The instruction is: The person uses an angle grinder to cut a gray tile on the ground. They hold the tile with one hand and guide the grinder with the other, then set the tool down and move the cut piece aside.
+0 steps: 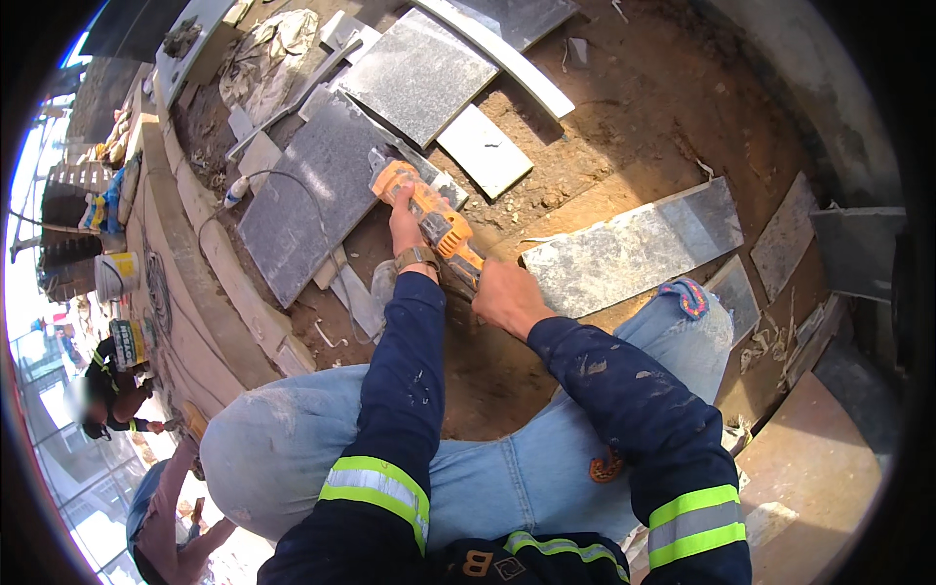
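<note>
Between my hands is an orange and black angle grinder (441, 219), its head pointing up and left over a dark grey stone slab (317, 190). My left hand (405, 226), with a watch at the wrist, is wrapped round the tool's front body. My right hand (509, 295) grips the rear end of it. A metal guard shows at the head; the disc itself I cannot make out clearly. Just beyond lies a speckled grey slab (421, 73), and a small white tile (485, 149) rests on the soil to the right.
A cable with a white connector (237, 190) loops over the slab at left. A long pale strip (507, 57) crosses the far slabs. At right lies a dusty rectangular slab (634, 249). Buckets (117, 276) and co-workers (112, 390) are beyond the left kerb.
</note>
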`<state>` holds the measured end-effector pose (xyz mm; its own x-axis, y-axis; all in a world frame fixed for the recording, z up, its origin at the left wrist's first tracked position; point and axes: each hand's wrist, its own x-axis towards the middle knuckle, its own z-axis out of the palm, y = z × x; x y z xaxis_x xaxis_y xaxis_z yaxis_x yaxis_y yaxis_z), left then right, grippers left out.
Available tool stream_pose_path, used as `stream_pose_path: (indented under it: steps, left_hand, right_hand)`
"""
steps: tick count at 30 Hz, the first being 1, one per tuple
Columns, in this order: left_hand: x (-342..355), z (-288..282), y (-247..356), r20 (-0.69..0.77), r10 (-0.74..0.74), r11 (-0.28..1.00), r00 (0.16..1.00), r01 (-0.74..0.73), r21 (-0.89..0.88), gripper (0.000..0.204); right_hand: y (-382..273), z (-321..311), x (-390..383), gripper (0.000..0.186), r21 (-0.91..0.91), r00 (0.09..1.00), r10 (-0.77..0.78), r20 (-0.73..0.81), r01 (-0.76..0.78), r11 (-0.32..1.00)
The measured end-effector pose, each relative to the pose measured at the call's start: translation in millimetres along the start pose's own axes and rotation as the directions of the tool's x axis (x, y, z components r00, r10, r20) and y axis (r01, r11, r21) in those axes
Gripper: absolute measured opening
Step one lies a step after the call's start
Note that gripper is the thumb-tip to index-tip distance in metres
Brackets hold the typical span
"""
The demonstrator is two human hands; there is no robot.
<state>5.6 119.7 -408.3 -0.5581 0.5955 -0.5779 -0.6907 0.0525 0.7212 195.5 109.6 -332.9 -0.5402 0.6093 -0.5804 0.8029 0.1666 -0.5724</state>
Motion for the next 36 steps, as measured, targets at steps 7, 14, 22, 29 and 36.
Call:
stream_pose_path:
  steps: [7,14,22,29,36]
  left_hand:
    - [8,7,3,0.017,-0.009,1.000,1.000,0.009,0.003,0.048]
    - [9,10,-1,-0.021,-0.011,1.000,1.000,0.011,-0.001,0.043]
    - [19,4,-4,-0.016,-0.036,0.999,0.999,0.035,-0.039,0.041]
    - [22,5,-6,-0.032,-0.039,0.999,0.999,0.039,-0.009,0.044]
    - [14,12,-4,-0.019,-0.041,0.998,0.999,0.040,-0.041,0.039]
  right_hand:
    - [-7,-18,5,0.031,-0.028,0.998,0.025,0.049,-0.023,0.999]
    - [-6,-21,4,0.029,-0.008,0.998,0.030,0.049,-0.030,1.000]
    - [-11,-24,4,0.027,-0.012,0.998,0.042,0.057,-0.041,0.999]
    - [-9,-25,3,0.029,-0.013,0.999,0.028,0.041,-0.027,1.000]
    - [-9,-21,6,0.028,-0.044,0.999,0.039,0.020,-0.038,0.998]
